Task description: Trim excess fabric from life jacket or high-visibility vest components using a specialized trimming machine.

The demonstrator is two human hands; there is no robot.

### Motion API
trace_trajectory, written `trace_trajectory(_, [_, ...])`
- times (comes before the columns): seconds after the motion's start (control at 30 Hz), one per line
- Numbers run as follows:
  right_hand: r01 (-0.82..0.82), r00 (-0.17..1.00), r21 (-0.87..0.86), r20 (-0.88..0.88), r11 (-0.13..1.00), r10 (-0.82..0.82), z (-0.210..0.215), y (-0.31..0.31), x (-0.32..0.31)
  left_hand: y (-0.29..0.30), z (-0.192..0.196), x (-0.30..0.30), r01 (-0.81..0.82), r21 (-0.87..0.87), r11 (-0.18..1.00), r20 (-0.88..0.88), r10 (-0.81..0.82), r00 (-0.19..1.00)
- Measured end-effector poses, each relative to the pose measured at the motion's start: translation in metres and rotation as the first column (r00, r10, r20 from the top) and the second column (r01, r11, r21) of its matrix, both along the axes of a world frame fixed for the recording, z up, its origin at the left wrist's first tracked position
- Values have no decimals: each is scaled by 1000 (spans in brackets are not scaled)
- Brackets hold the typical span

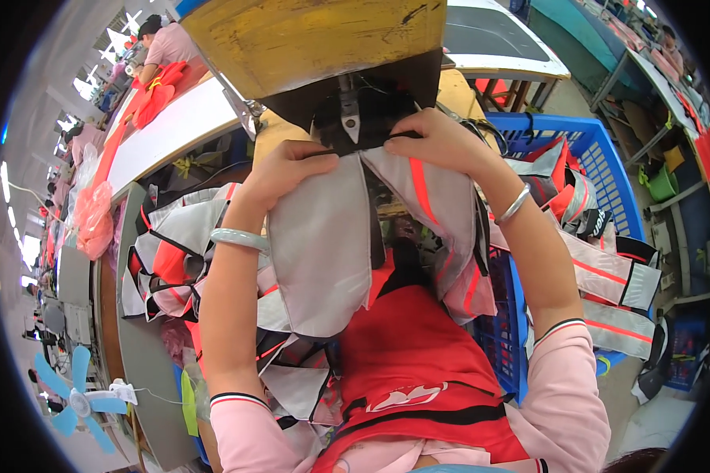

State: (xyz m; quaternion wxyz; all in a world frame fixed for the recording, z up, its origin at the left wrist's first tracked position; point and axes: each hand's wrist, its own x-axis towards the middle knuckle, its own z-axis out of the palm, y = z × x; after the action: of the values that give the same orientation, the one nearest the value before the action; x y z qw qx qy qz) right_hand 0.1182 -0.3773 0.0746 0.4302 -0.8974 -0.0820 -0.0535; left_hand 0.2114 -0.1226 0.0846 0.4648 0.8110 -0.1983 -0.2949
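Note:
With fingers closed, my left hand [290,172] pinches the black-edged top of a grey fabric piece [319,244]. My right hand [438,142] grips the same dark edge on the other side, where a grey panel with a red stripe [422,189] hangs down. Between my hands, a pointed metal part [350,118] of a machine comes down close to the edge. Whether it touches the fabric, I cannot tell. Above it juts the machine's worn yellow cover [315,47]. Both panels hang over the red apron [418,339] on my lap.
Grey and red fabric pieces [181,236] are heaped at my left. At my right, a blue plastic basket [619,158] holds more striped pieces. A small blue fan [80,404] stands at lower left. People work at tables farther off, one person [170,43] at upper left.

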Motion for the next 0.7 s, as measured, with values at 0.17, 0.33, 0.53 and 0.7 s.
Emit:
trace_trajectory(0.17, [38,999,36,-35,999,-37,0,0,0,-1,-1,2,-19,-53,998,-62,16,998])
trace_trajectory(0.33, [53,997,52,-52,997,-51,-1,0,10,-4,-2,7,-79,-108,991,-74,72,995])
trace_trajectory(0.53, [68,995,97,-78,993,-61,8,-2,-3,4,-5,12,-87,-145,986,-69,78,995])
trace_trajectory(0.7, [110,993,225,8,968,-114,24,-41,-75,63,-10,-7,-113,-256,960,-227,54,972])
